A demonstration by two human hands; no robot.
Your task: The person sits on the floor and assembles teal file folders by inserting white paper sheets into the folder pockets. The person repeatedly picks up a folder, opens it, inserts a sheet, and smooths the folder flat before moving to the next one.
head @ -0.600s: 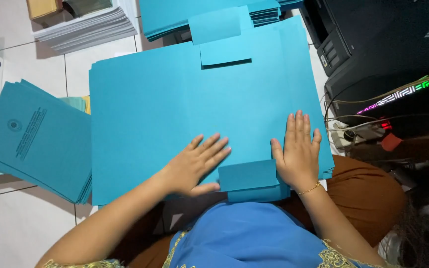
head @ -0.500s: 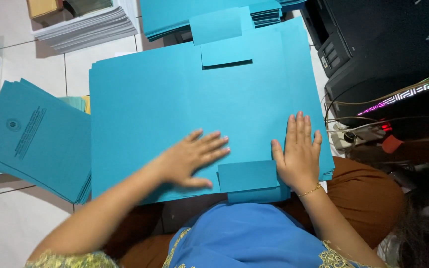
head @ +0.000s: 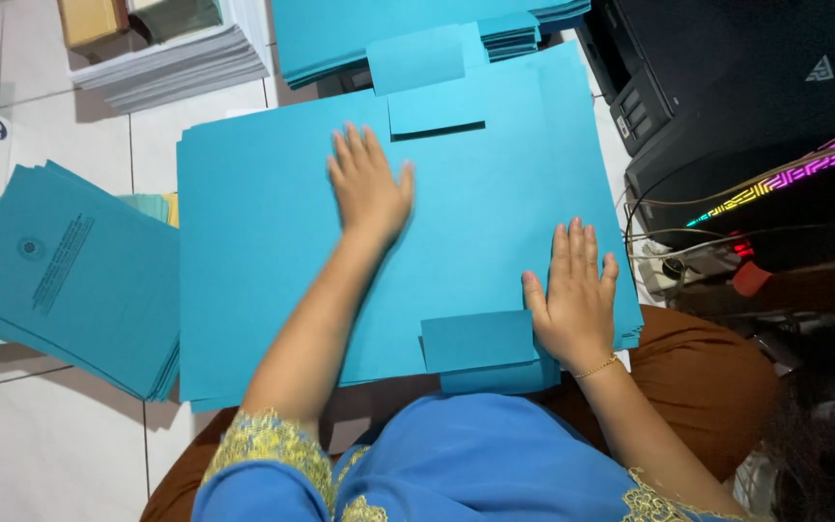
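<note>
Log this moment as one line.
left hand: flat on blue folder sheet, upper middle | right hand: flat at lower right, beside bottom flap

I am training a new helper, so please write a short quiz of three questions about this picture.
1. True or false: both hands lie flat on the open blue folder.
2. Which hand is nearer the bottom flap? A) left hand B) right hand
3. What lies on the floor tiles at the left?

Key:
1. True: left hand and right hand press it, fingers spread.
2. B.
3. A stack of printed blue folders.
</note>
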